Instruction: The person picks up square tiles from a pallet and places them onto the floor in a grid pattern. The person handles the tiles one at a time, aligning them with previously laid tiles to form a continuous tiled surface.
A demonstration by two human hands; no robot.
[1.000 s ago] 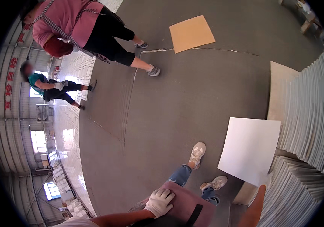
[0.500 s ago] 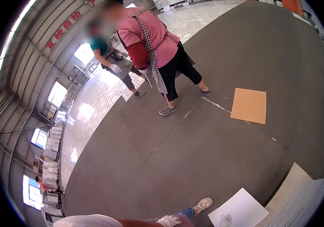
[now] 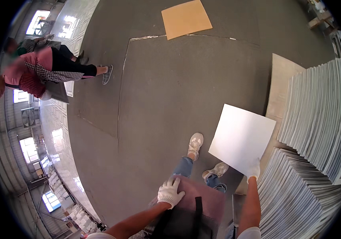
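My right hand (image 3: 253,168), in a white glove, grips a square white panel (image 3: 242,135) at its near right corner. The panel is tilted beside my feet, its plain face showing. The fingers behind it are hidden. My left hand (image 3: 170,194), also gloved in white, lies with fingers spread on a dull pink, sheet-like surface (image 3: 204,187) in front of my body. A black strap (image 3: 198,209) crosses that surface. Close to my right hand, many thin white panels (image 3: 294,195) stand on edge in a row.
Another row of upright panels (image 3: 317,111) stands farther right, beside a beige board (image 3: 280,83). An orange-tan square sheet (image 3: 186,20) lies on the grey floor ahead. Far left, a person in pink (image 3: 39,65) carries a dark flat panel (image 3: 59,91), with another person behind.
My view has turned down and to the right, so the co-workers appear farther left. More of the white panel, both my hands and the panel rows now show.
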